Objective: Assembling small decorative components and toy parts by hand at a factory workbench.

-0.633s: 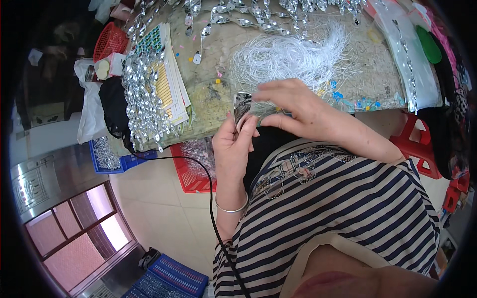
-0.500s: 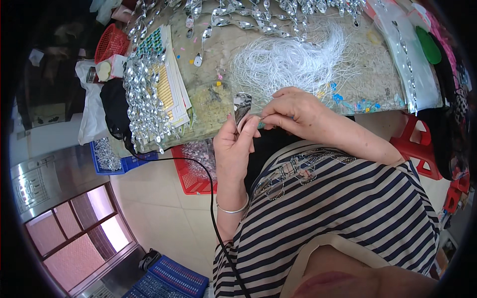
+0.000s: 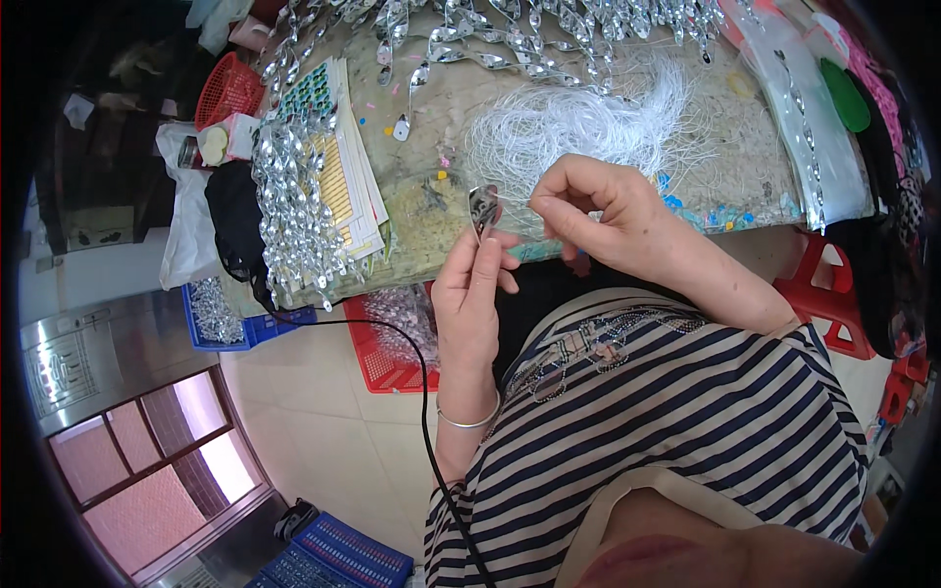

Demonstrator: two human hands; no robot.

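Between the thumb and fingers of my left hand [image 3: 470, 294] stands a small shiny silver piece [image 3: 484, 208], which reflects the surroundings. My right hand [image 3: 613, 211] is a little to its right and apart from it, thumb and forefinger pinched together. Whatever is in that pinch is too fine to make out. Just beyond my right hand, a loose heap of fine white threads [image 3: 549, 127] lies on the worn table [image 3: 412, 186].
Silver twisted strips [image 3: 294, 216] lie at the table's left beside paper sheets [image 3: 360, 186]; more strips [image 3: 480, 49] lie along the back. A red crate [image 3: 377, 367] and a blue crate [image 3: 216, 333] are below. A black cable [image 3: 423, 392] hangs near my left arm. A red stool [image 3: 828, 294] stands right.
My right hand has drawn away from the silver piece, rightward and slightly up. The left hand still grips the piece, now turned a little. The whole view has shifted slightly.
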